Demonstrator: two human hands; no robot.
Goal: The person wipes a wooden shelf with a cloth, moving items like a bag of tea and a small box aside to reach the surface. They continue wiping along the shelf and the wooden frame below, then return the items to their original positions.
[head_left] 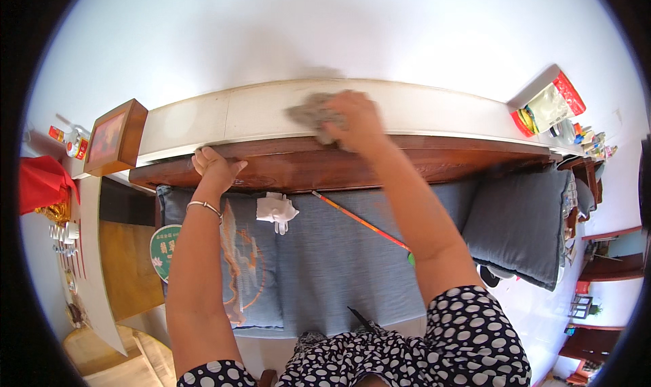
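Observation:
My right hand (354,119) is closed on a crumpled grey-brown cloth (313,112), both slightly blurred. The cloth lies on a long pale ledge (193,118) that runs along the white wall. My left hand (215,168), with a bangle at its wrist, rests on the dark wooden top rail (285,171) of the sofa. Its fingers are bent over the rail's upper edge and the thumb stands out to the side.
On the ledge's left end stands a wooden box frame (115,136); at its right are red-and-pale packages (550,107). Below, the blue-grey sofa seat (325,272) holds a white tissue pack (277,209), an orange stick (359,219), a round fan (165,251) and cushions (519,217).

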